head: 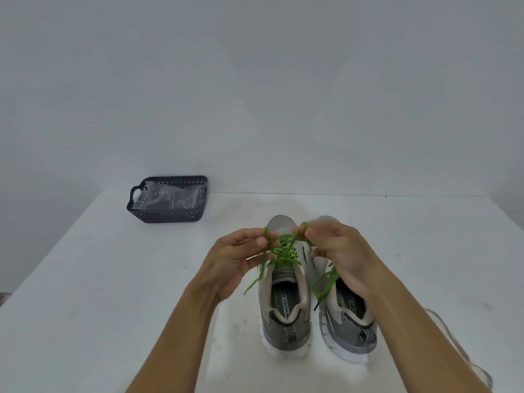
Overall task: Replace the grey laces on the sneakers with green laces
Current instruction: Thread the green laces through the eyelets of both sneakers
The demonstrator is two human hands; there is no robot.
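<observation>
Sneakers (285,302), 2, side by side; 2 hands (241,259) pinch green laces (286,252).

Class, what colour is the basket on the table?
Dark grey basket, seen in the head view.

Green laces (285,252); grey sneakers (285,316); dark perforated basket (167,215).

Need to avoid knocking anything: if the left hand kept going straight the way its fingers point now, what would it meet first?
The left hand points rightward, pinching a green lace loop. It would probably first meet the right hand, which pinches the other loop over the left sneaker. Depth is unclear, so the fingertips might pass.
</observation>
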